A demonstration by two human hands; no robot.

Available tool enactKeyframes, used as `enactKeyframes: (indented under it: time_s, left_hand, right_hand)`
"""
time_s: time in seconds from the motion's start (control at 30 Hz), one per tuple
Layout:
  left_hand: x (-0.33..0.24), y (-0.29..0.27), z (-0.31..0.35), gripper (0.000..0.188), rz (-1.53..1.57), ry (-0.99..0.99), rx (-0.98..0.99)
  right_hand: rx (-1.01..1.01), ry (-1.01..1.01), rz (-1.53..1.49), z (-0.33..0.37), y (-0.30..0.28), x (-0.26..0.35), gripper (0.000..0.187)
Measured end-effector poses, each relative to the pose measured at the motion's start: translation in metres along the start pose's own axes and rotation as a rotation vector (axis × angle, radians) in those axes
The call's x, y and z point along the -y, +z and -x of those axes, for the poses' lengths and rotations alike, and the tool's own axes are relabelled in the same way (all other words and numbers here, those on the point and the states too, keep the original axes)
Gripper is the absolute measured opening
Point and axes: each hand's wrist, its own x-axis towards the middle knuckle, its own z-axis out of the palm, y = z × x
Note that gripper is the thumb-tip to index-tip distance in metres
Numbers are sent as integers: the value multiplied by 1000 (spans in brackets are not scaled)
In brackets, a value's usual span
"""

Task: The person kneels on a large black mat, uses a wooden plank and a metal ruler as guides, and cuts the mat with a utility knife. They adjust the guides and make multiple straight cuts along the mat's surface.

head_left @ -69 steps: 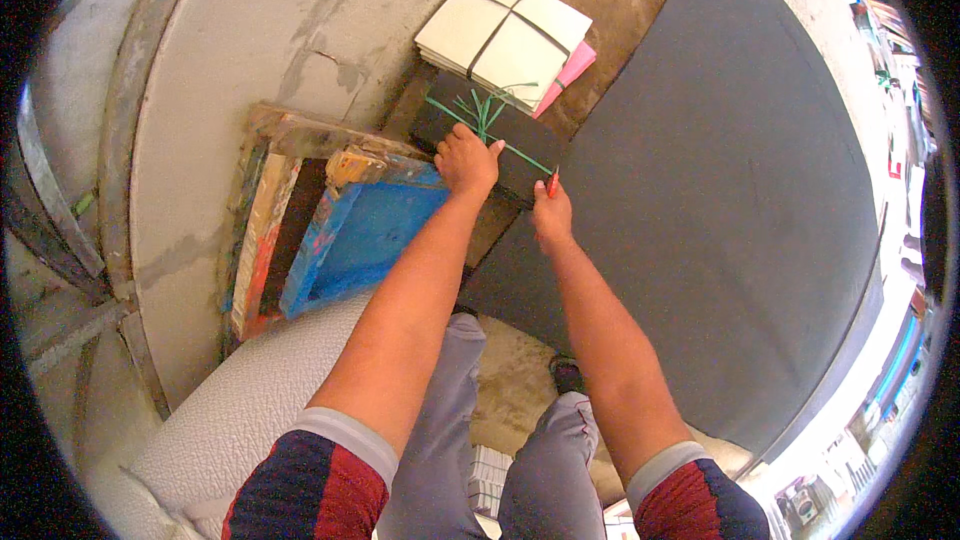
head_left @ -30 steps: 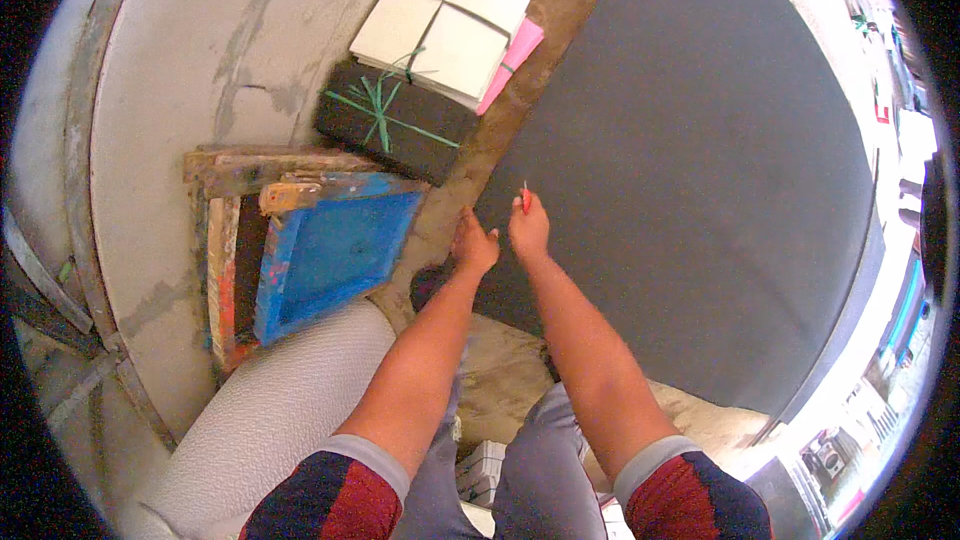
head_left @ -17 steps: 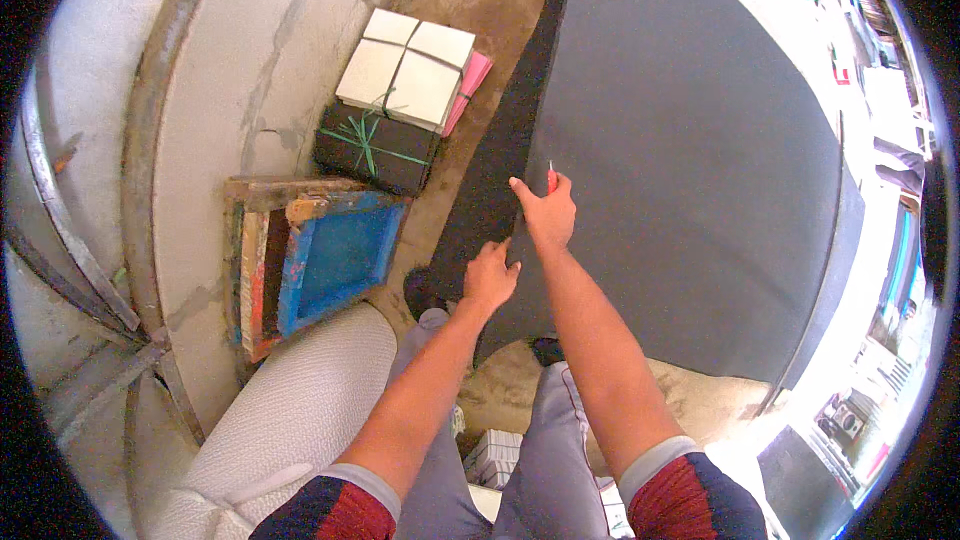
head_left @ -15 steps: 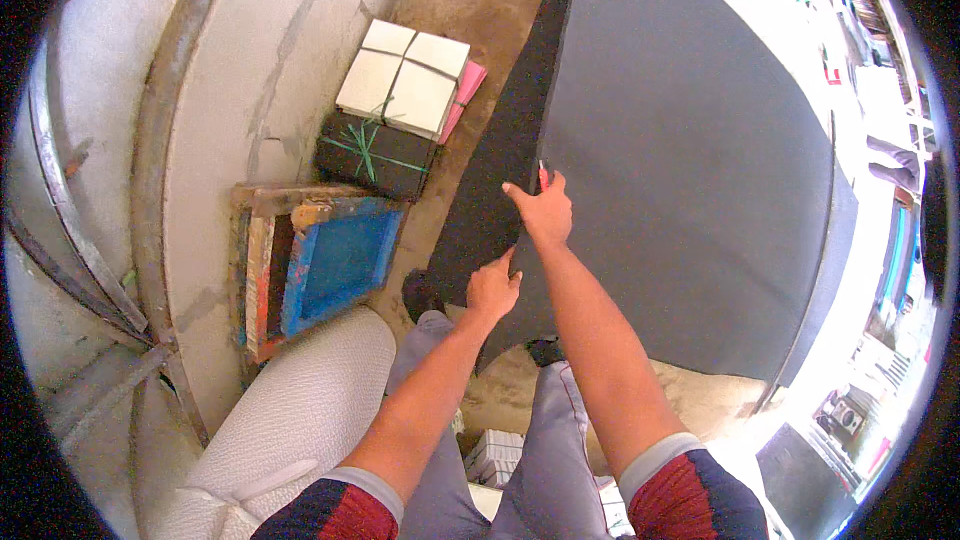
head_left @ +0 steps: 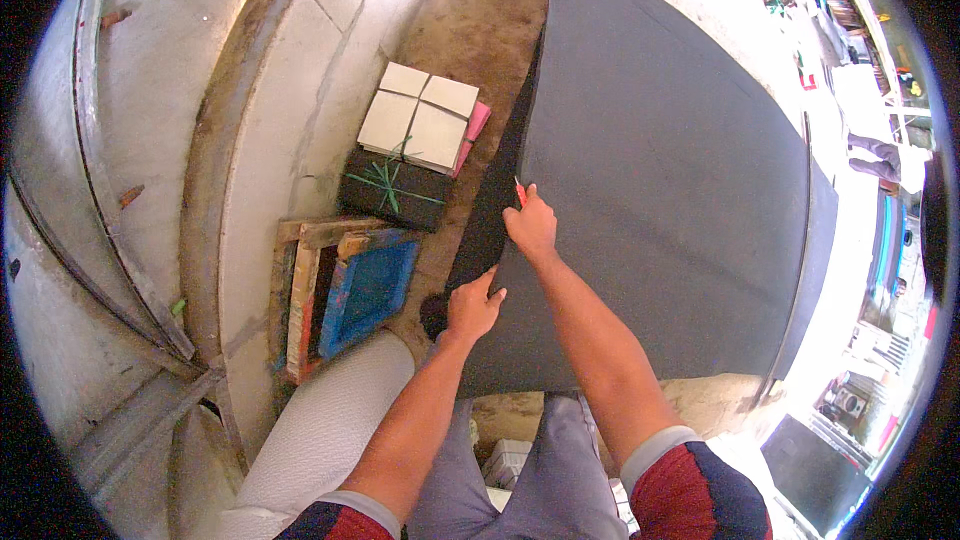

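Observation:
A large dark grey sheet stretches in front of me, its left edge raised over a darker black layer. My right hand is closed on a small red tool with a thin pale tip, held at that left edge. The tip points away from me; most of the tool is hidden in the fist. Nearer to me, my left hand grips the same edge, index finger reaching along it and thumb on the near side. Its other fingers are mostly hidden.
Left of the sheet, a tied white stack rests on a black bundle with green string, beside pink sheets. Blue and wooden frames lean nearby. A white textured roll lies at my left. Metal bars stand far left.
My right hand has come nearer to me along the edge with the red tool. The dark strip beside the edge looks narrower. The whole view has shifted a little.

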Motion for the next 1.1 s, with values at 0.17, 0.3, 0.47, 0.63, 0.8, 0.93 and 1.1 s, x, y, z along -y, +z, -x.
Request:
enactKeyframes:
  time_s: [0.17,0.3,0.47,0.63,0.8,0.93,1.1]
  left_hand:
    - [22,-39,-17,57,-111,150,-109]
    - [33,-62,-36,57,-162,102,-114]
    - [50,-57,-24,60,-372,-61,-48]
    - [48,-44,62,53,-281,-125,103]
    - [-8,8,150,53,-339,-98,456]
    - [-52,17,204,52,-348,-21,514]
    - [-170,72,234,50,-349,194,466]
  right_hand:
    - [-53,-32,-34,-13,13,31,85]
    - [-52,2,-151,-23,14,60,70]
    - [-38,-125,-289,3,13,71,49]
    - [-9,88,-468,109,-30,42,30]
    - [-80,84,-561,239,-114,-89,23]
    - [-111,142,-623,325,-189,-129,33]
    - [-175,363,-730,387,-248,-244,45]
